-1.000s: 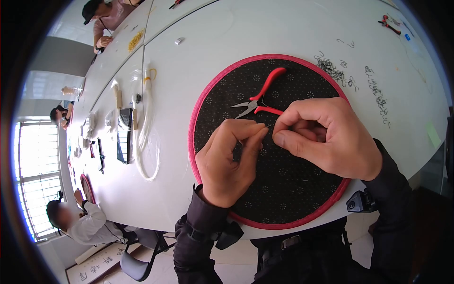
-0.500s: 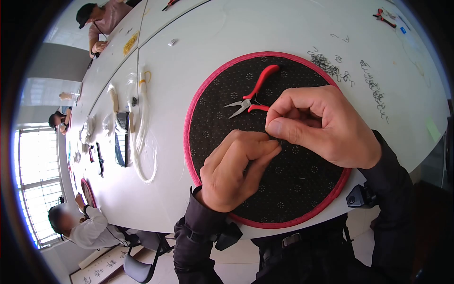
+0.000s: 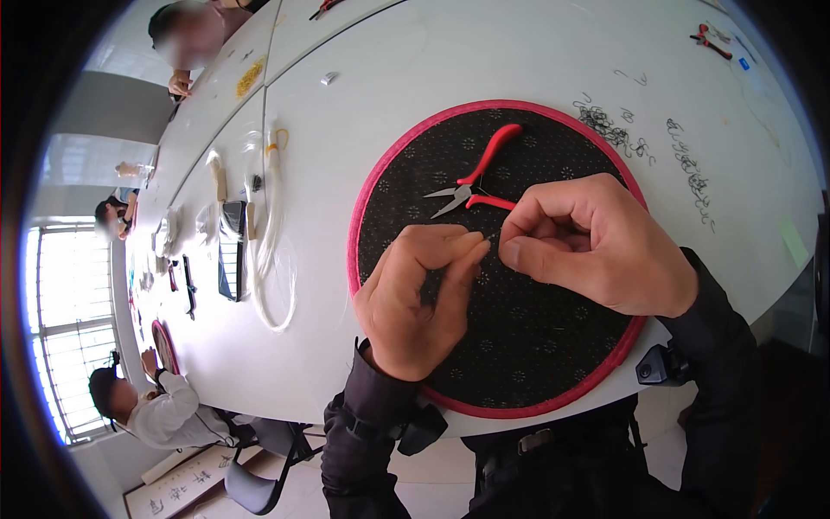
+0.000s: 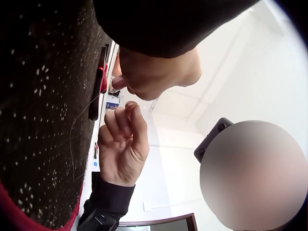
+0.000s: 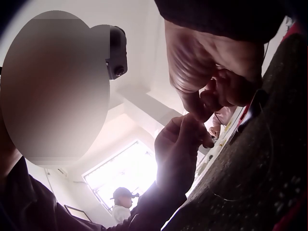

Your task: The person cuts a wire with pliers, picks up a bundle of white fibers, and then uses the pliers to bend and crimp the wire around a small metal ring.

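Over the round black mat (image 3: pixel 536 355) with a red rim, the left hand (image 3: pixel 419 290) and right hand (image 3: pixel 605 246) face each other, fingertips a small gap apart. Thumb and forefinger of the left pinch a tiny thing, mostly hidden; I cannot tell its kind. The right hand pinches a fine clear line between thumb and curled forefinger. That fine line (image 4: pixel 71 137) curves down over the mat in the left wrist view. Red-handled pliers (image 3: pixel 464 190) lie on the mat, jaws apart, one handle reaching behind the right hand.
Small dark hooks (image 3: pixel 605 125) lie heaped beyond the mat, with another row of hooks (image 3: pixel 692 177) further right. At left are a bundle of clear line (image 3: pixel 275 208) and a dark case (image 3: pixel 231 251). Other people sit along the white table (image 3: pixel 320 173).
Half a second ago the left fingertips were right under the right hand's. Now the left hand has drawn back to the left, with a gap between them. The pliers stay on the mat.
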A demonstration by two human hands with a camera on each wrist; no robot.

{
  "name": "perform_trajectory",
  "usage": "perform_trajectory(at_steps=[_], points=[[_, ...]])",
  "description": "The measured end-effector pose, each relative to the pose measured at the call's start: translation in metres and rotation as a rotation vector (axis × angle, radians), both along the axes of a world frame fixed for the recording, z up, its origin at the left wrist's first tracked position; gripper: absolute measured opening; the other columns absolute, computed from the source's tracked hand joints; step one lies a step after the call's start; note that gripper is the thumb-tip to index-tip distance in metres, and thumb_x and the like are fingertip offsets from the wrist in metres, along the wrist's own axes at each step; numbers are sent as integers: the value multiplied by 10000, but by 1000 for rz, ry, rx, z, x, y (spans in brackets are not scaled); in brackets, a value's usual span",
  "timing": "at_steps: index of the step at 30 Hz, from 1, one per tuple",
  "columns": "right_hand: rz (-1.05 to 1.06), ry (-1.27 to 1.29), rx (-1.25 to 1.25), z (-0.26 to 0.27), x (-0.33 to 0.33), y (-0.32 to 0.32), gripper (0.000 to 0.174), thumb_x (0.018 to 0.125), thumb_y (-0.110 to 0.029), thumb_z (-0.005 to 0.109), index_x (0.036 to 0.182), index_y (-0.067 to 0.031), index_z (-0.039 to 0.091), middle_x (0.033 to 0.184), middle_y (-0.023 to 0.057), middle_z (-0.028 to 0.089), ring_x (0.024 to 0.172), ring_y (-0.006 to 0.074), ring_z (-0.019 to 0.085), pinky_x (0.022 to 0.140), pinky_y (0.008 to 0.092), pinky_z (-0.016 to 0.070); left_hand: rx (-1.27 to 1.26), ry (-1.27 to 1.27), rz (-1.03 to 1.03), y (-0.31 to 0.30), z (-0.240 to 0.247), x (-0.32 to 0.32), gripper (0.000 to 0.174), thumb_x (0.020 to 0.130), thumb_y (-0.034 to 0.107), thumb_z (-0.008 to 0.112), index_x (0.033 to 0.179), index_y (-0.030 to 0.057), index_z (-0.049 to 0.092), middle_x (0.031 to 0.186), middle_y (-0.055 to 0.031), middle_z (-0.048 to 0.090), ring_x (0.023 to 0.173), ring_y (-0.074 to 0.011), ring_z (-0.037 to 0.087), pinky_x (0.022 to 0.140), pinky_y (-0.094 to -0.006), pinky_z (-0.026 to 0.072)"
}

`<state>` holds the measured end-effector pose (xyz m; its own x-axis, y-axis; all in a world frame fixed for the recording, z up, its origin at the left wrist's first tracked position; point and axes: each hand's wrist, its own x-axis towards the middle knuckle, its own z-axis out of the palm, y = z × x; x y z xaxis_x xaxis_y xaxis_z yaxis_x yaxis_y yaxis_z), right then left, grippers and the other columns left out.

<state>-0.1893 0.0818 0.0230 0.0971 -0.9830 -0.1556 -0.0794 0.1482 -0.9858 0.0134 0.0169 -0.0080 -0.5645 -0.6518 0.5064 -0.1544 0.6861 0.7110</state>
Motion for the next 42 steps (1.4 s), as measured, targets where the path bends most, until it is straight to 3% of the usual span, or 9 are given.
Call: perform_trajectory(at_steps=[5, 9, 22, 28, 30, 33, 36, 37, 42], points=[[-31, 60, -99, 4, 2, 3, 122, 927, -103, 687, 890, 13, 684, 614, -16, 538, 571, 51, 463, 538, 242, 374, 1, -57, 15, -2, -1, -2, 191, 820, -72, 765, 951, -2, 646, 904, -101, 687, 814, -217, 699, 694, -295, 552], [-33, 128, -123, 9, -1, 2, 120, 933, -99, 685, 898, 15, 680, 624, -10, 546, 580, 51, 473, 546, 240, 383, -33, -112, -64, -1, 1, -3, 183, 822, -50, 766, 944, 11, 644, 896, -97, 678, 804, -242, 694, 678, -316, 555], [-16, -65, -105, -12, -5, -4, 226, 946, -203, 720, 970, 22, 713, 742, -8, 630, 692, 40, 522, 648, 233, 433, -105, -30, -135, 4, 8, -3, 231, 788, -80, 793, 948, 5, 649, 897, -111, 690, 741, -212, 676, 615, -302, 528], [30, -40, -10, -6, -2, -3, 154, 956, -143, 702, 965, 11, 705, 778, -19, 642, 697, 18, 527, 637, 203, 422, -70, 0, -72, 6, 6, -4, 237, 790, -92, 788, 952, 5, 645, 893, -106, 687, 760, -190, 683, 645, -280, 535], [12, -10, -21, -9, -1, -2, 181, 947, -167, 700, 941, 13, 708, 691, -29, 588, 626, 34, 490, 584, 226, 401, -49, -17, -31, 5, 4, -5, 234, 791, -102, 777, 949, 7, 643, 889, -106, 683, 761, -179, 681, 656, -269, 531], [9, -10, -8, -7, 2, -1, 196, 947, -181, 693, 920, 13, 705, 628, -36, 539, 571, 42, 454, 546, 240, 379, 87, -6, 15, 0, 3, -4, 164, 851, -91, 725, 953, -3, 631, 882, -94, 683, 773, -159, 679, 687, -254, 534], [54, -15, 16, -3, 6, 1, 199, 955, -183, 683, 922, 12, 702, 629, -26, 541, 569, 44, 450, 543, 239, 374, 595, 205, 139, 5, 12, -8, 72, 922, -59, 661, 963, -22, 615, 882, -84, 686, 785, -146, 679, 710, -249, 543], [77, -14, 22, -1, 7, 2, 200, 958, -184, 680, 925, 12, 702, 634, -19, 547, 572, 45, 453, 545, 238, 375, 637, 273, 99, 1, 10, -6, 58, 984, 20, 622, 983, -36, 609, 891, -93, 691, 793, -164, 691, 734, -268, 557], [138, 3, -32, 6, 12, 7, 212, 973, -194, 672, 947, 15, 700, 712, 1, 611, 623, 48, 484, 578, 234, 398, 820, 514, 108, -27, 2, 6, 196, 1040, 168, 576, 984, -16, 618, 905, -117, 684, 807, -213, 703, 772, -326, 559]])
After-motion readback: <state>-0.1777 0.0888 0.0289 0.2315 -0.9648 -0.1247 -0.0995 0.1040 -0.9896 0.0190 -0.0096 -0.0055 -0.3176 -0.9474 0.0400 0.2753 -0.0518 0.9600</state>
